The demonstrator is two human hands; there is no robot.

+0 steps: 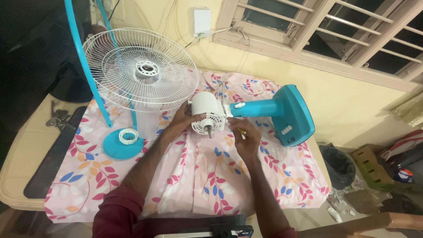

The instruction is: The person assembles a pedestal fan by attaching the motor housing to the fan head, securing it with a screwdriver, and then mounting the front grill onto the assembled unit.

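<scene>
Left hand (184, 118) fingers gripping the white fan motor housing (208, 115) at frame centre, right hand (245, 137) fingers pinching a screwdriver (242, 131) beside it, white fan grille (141, 68) leaning upper left.

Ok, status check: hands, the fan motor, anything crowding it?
Left hand gripping white motor housing. Right hand beside it, pinching a small yellow-tipped tool. Motor lies on floral cloth, shaft toward camera. White fan guard stands behind, apart.
</scene>
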